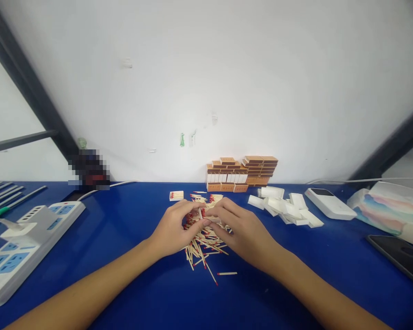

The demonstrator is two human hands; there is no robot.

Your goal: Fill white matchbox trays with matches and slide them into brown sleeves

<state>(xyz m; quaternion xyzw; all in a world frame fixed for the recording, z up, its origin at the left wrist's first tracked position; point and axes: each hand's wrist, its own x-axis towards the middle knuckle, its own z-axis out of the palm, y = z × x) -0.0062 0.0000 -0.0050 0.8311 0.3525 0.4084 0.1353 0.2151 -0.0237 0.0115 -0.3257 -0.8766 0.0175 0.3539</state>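
Toward the left edge of the bench (124, 213), a power strip (39, 247) is sited. By the left hand (174, 228), a matchbox tray (201, 214) is pinched; its other end is gripped by the right hand (244, 229), above loose matches (206, 246). Matchboxes (241, 176) are stacked along the far edge.

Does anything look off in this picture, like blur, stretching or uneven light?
Head view: the plain white wall looks brightest near its middle, greyer toward the top corners; head view: blocky pixels hide something at left; head view: the bare forearms look stretched, likely wide-angle distortion; head view: the small white tray pinched by the left hand looks soft, fine detail lost.
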